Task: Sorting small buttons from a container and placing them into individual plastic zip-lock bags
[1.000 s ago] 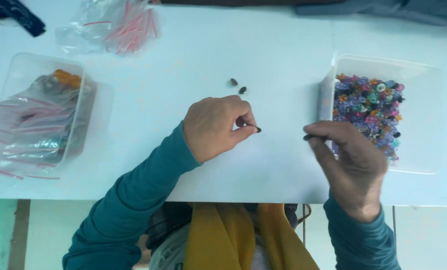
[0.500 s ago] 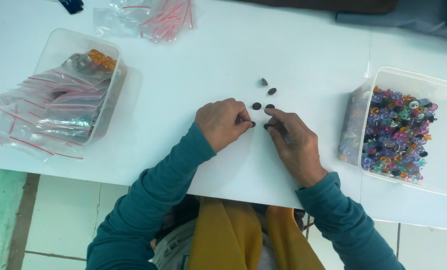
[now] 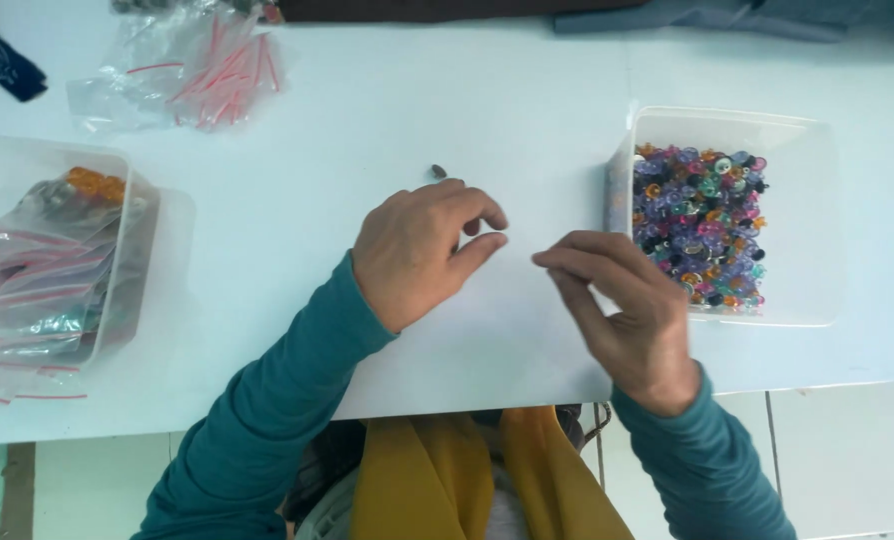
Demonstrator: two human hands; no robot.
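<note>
Working with both hands over a white tabletop (image 3: 387,130) between two clear plastic tubs.

The left hand (image 3: 422,250) rests on the table with fingers curled and thumb meeting fingertip in a pinch; whether anything sits in that pinch I cannot tell. A small dark bead (image 3: 438,171) lies on the table just beyond its knuckles. The right hand (image 3: 627,315) hovers beside it, fingers drawn together, the fingertips showing nothing held. Right of the hands stands a clear rectangular plastic tub (image 3: 817,215) holding a heap of mixed purple, pink, orange and teal beads (image 3: 702,225). Far left of the hands a second clear tub (image 3: 17,165) holds small red-striped zip bags (image 3: 37,290) and some orange beads (image 3: 97,184). Beyond the hands, near the table's far edge, lies a loose pile of empty red-striped zip bags (image 3: 202,70).
</note>
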